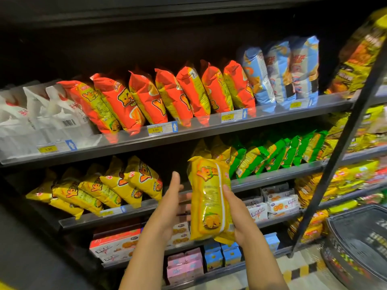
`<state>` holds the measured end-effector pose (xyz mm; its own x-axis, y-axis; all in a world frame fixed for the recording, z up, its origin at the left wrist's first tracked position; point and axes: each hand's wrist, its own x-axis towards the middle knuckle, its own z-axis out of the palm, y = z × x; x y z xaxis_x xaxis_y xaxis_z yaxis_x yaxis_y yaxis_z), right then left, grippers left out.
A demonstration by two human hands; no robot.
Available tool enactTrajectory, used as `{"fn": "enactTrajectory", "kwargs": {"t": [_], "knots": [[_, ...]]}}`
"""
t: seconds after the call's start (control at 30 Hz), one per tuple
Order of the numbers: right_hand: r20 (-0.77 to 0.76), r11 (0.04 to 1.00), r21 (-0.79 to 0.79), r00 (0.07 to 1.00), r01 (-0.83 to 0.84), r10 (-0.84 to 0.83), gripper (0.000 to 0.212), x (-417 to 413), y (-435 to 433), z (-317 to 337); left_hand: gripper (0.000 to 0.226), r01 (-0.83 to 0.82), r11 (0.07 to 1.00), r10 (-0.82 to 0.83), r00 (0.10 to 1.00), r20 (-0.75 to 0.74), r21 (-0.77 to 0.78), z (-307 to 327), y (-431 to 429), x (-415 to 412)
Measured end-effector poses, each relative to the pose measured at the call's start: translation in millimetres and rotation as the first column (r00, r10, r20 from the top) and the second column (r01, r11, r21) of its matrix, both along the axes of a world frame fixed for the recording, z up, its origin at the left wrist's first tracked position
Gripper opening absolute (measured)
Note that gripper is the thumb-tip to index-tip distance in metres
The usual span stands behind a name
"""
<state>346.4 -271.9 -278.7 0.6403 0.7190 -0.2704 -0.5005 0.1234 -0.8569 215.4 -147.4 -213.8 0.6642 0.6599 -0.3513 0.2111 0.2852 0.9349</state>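
Yellow snack bag (210, 197) is held upright before the gap on the second shelf (272, 177), its right edge clamped in the right hand (238, 212) grip, with the left hand (173, 200) grip spread beside it, possibly touching (blurred), presumably to steady it for shelving.

head-worn view, facing shelves (188, 132), close

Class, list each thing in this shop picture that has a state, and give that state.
yellow bag, upright, held in the air
right hand, grips the yellow bag's right side
left hand, open, beside the yellow bag
red bags, tilted, lined up on the upper shelf
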Motion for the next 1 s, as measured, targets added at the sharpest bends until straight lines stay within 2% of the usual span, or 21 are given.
{"fn": "enactTrajectory", "kwargs": {"t": [0.07,0.17,0.23,0.4,0.5,0.57,0.6,0.7,0.8,0.9,1.0], "knots": [[-0.153,0.999,0.042,0.988,-0.003,0.009,0.070,3.0,-1.8,-6.1,0.087,-0.083,0.990,0.091,0.993,0.070,-0.117,4.3,6.1,-2.8],[-0.197,0.997,0.083,0.980,-0.012,0.028,0.086,5.9,-3.1,-7.4,0.086,-0.097,0.979,0.117,0.988,0.104,-0.177,10.0,10.5,-2.9],[-0.138,0.998,0.061,0.990,-0.009,0.017,0.086,7.1,-3.1,-4.9,0.081,-0.091,0.980,0.111,0.988,0.107,-0.179,12.7,10.9,-2.5],[0.199,0.999,-0.051,0.980,-0.014,0.024,0.050,1.1,1.1,13.2,0.052,0.036,0.999,-0.036,0.999,0.019,-0.018,19.0,-1.4,3.0],[0.351,0.992,-0.126,0.934,-0.021,0.064,0.057,-6.3,5.2,27.5,0.060,0.139,0.988,-0.135,0.989,-0.061,0.072,17.0,-9.8,8.4],[0.363,0.983,-0.163,0.921,-0.083,0.138,0.064,-5.6,5.5,34.5,0.085,0.123,0.981,-0.110,0.990,-0.090,0.153,6.0,-5.8,12.9],[0.363,0.980,-0.163,0.917,-0.111,0.164,0.064,-4.5,2.9,39.2,0.090,0.086,0.983,-0.074,0.994,-0.080,0.164,2.1,-4.0,11.8],[0.287,0.989,-0.082,0.948,-0.120,0.139,0.072,3.8,-10.1,53.7,0.068,0.003,0.997,0.001,0.999,0.052,-0.079,-0.9,-6.7,3.8],[0.243,0.995,0.023,0.966,-0.097,0.088,0.076,8.0,-18.1,62.7,0.067,-0.005,0.971,0.050,0.982,0.181,-0.237,-9.4,-4.9,-1.5],[0.291,0.995,-0.022,0.951,-0.102,0.104,0.072,2.5,-18.0,66.0,0.068,-0.016,0.978,0.061,0.976,0.211,-0.209,-13.0,-4.0,-1.0],[0.405,0.985,-0.108,0.899,-0.136,0.169,0.055,-2.9,-19.6,66.8,0.062,-0.045,0.997,0.057,0.982,0.181,-0.069,-10.5,-6.1,0.2]]}}
